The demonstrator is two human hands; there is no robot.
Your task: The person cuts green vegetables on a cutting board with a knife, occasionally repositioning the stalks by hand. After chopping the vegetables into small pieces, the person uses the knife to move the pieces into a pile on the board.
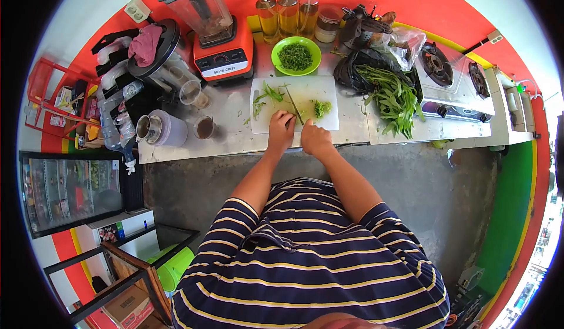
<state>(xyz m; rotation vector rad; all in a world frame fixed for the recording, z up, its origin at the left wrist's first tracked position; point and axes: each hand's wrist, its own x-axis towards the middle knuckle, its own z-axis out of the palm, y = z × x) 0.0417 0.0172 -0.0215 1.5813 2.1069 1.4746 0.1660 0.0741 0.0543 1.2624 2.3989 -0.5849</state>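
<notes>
I recorded the right hand (315, 138) closed around the handle end of a knife (295, 107), the handle itself mostly hidden by the grip. The blade slanted forward and to the left over the white cutting board (267, 124). The left hand (282, 124) had its fingers curled and bunched at the board, just left of the blade; I could not tell whether they pinched anything.

On the board, I noted a small pile of chopped greens (321, 108) right of the blade and loose leaves (273, 91) on the left. Directly behind the board stood a green bowl (316, 60) containing finely cut greens (295, 57). Behind the bowl I counted three pump bottles (288, 17), with a jar (328, 23) to their right.

To the left I logged a red blender (223, 56) and, nearer the counter's front edge, a cup of dark liquid (204, 128). To the right, a leafy bunch (398, 101) lay partly against a black bag (352, 73), beside the stove (452, 103).
</notes>
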